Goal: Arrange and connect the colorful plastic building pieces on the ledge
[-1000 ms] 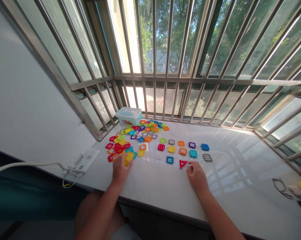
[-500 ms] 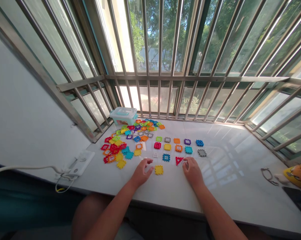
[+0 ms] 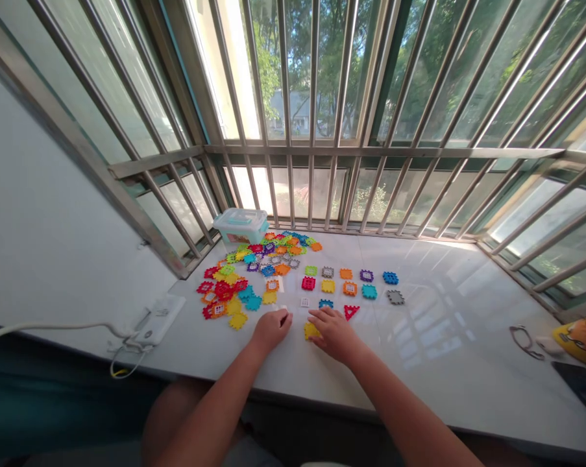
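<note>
My left hand rests on the white tabletop with its fingers curled closed; no piece shows in it. My right hand reaches over a yellow square tile with notched edges, fingers stretched out flat, covering its right part. Whether the fingertips press on the tile I cannot tell. Just beyond this hand lies a blue window tile, its near part hidden. A red triangle sits to the right of it, and a small white window tile to its left.
Rows of coloured tiles stand beyond my hands, with a grey one at the right end. A loose tile heap spreads at left, before a lidded plastic box. A power strip, glasses and a phone lie farther out.
My right hand has moved left from the red triangle to over the yellow square tile. The fingers of my left hand have curled closed.
</note>
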Demonstrator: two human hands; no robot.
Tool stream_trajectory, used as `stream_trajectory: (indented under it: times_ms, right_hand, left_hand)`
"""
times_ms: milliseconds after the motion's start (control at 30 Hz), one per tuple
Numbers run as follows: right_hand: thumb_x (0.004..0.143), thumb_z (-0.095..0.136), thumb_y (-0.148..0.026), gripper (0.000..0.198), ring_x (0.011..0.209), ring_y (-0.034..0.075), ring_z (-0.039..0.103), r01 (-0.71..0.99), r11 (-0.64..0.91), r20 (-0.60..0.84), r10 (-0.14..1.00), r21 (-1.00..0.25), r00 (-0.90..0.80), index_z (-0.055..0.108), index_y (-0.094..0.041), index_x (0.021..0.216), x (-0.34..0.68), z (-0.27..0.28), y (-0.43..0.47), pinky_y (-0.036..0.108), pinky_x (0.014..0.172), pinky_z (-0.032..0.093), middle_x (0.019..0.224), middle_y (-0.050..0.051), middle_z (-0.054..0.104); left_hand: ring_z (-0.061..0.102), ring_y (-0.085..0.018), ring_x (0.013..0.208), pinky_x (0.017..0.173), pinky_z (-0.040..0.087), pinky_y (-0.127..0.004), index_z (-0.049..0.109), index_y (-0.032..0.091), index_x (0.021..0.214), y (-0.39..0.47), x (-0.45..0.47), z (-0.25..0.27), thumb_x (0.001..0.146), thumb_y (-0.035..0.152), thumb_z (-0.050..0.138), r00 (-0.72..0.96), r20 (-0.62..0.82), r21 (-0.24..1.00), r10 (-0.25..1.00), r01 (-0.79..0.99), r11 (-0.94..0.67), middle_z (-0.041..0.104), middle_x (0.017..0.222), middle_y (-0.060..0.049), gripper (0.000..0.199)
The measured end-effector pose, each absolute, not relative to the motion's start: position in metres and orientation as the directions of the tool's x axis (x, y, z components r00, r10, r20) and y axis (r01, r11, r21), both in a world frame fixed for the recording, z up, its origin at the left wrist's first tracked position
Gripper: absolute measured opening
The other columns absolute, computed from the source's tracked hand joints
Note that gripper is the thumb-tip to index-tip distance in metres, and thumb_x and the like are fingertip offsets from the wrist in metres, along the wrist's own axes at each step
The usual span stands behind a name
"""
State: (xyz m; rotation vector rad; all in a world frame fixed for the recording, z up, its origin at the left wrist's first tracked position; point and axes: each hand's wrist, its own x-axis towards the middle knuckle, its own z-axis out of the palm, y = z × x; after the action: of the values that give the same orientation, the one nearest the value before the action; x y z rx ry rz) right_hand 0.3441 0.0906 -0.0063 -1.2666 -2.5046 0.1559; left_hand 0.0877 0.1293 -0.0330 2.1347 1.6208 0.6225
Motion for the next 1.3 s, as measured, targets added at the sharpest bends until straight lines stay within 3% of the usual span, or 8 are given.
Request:
stream_trajectory:
  times_ms: [133,267,400,533,633,800,1300]
  right_hand:
    - [0.088,0.086,-0.036,0.044,0.125,0.032,0.064,0.729,0.620,0.047,0.770,-0.290,-0.636,0.075,-0.021,0.128,0.336,0.002,0.109,0.043,0.107,0.050,0.132,0.011,0.075]
    - [0.086,0.087,-0.034,0.036,0.113,0.029,0.068,0.716,0.624,-0.010,0.752,-0.312,-0.660,0.076,-0.021,0.118,0.337,0.005,0.112,0.037,0.099,0.051,0.119,0.010,0.076]
    - [0.089,0.083,-0.035,0.039,0.113,0.028,0.067,0.697,0.642,0.063,0.748,-0.318,-0.660,0.074,-0.022,0.124,0.347,0.010,0.119,0.037,0.100,0.051,0.119,0.010,0.075]
    - [0.096,0.075,-0.037,0.043,0.119,0.029,0.065,0.789,0.541,0.188,0.841,-0.291,-0.508,0.069,-0.020,0.135,0.373,0.022,0.153,0.042,0.107,0.049,0.128,0.014,0.073]
    - [0.097,0.073,-0.035,0.044,0.121,0.031,0.065,0.870,0.439,0.166,0.897,-0.226,-0.410,0.067,-0.019,0.138,0.391,0.029,0.185,0.043,0.107,0.049,0.129,0.015,0.073]
    - [0.097,0.073,-0.032,0.049,0.127,0.033,0.064,0.892,0.425,0.107,0.905,-0.156,-0.412,0.064,-0.018,0.143,0.399,0.021,0.217,0.043,0.109,0.048,0.134,0.017,0.073]
    - [0.096,0.072,-0.033,0.053,0.127,0.033,0.065,0.882,0.448,0.029,0.893,-0.146,-0.448,0.062,-0.019,0.146,0.395,0.005,0.239,0.040,0.108,0.047,0.140,0.016,0.071]
  left_hand:
    - [0.055,-0.018,0.066,0.064,0.024,-0.032,0.058,0.022,0.068,0.127,0.090,-0.032,0.102,0.042,0.048,0.230,0.120,0.519,0.966,0.815,-0.259,0.068,0.071,-0.005,0.041]
    - [0.058,-0.019,0.069,0.065,0.026,-0.032,0.063,0.022,0.069,0.126,0.090,-0.031,0.101,0.040,0.050,0.231,0.107,0.486,0.967,0.836,-0.254,0.071,0.074,-0.006,0.039]
    - [0.059,-0.019,0.069,0.065,0.026,-0.032,0.065,0.022,0.071,0.128,0.090,-0.030,0.100,0.038,0.051,0.230,0.098,0.477,0.968,0.843,-0.248,0.072,0.075,-0.005,0.037]
    - [0.058,-0.018,0.068,0.064,0.025,-0.032,0.065,0.022,0.071,0.128,0.090,-0.031,0.100,0.037,0.051,0.231,0.091,0.466,0.969,0.850,-0.247,0.071,0.073,-0.005,0.036]
    - [0.058,-0.018,0.068,0.064,0.024,-0.032,0.066,0.022,0.071,0.128,0.090,-0.032,0.100,0.037,0.051,0.225,0.095,0.465,0.970,0.851,-0.243,0.071,0.073,-0.004,0.036]
    - [0.058,-0.018,0.067,0.064,0.023,-0.033,0.066,0.022,0.071,0.129,0.091,-0.035,0.099,0.036,0.052,0.213,0.106,0.468,0.971,0.851,-0.238,0.071,0.073,-0.004,0.034]
    - [0.058,-0.019,0.068,0.064,0.025,-0.033,0.069,0.023,0.072,0.129,0.091,-0.034,0.099,0.036,0.053,0.203,0.089,0.455,0.975,0.862,-0.221,0.072,0.074,-0.004,0.033]
